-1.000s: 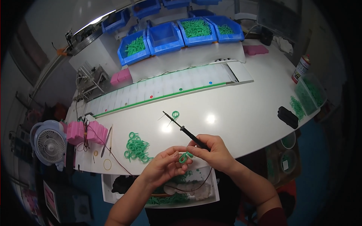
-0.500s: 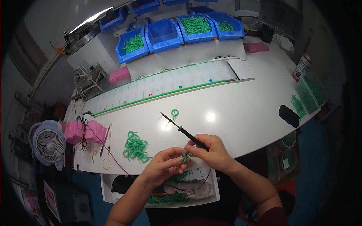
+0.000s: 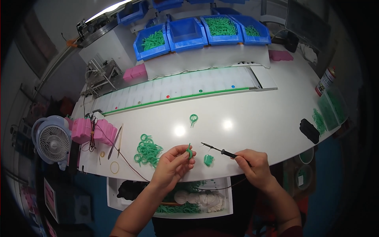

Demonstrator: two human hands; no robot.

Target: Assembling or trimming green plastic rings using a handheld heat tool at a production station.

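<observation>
My left hand pinches a small green plastic ring piece between thumb and fingers, over the table's front edge. To its right my right hand grips the black handle of a soldering-iron-like pen tool with a thin metal shaft and a fine wire at its tip. The tip points left toward the held piece, apart from it. Between the hands a small green clump lies on the table. A single green ring with prongs lies farther back. Left of my left hand is a pile of green ring pieces.
Beyond is a long white slotted strip with a green edge, below blue bins. Pink blocks, a fan and a dark cord are at left. An open drawer sits below; a spray can stands right.
My right hand has drawn away to the right and turned the tool's tip lower. The green clump now shows on the table between my hands. My left hand still pinches a green piece.
</observation>
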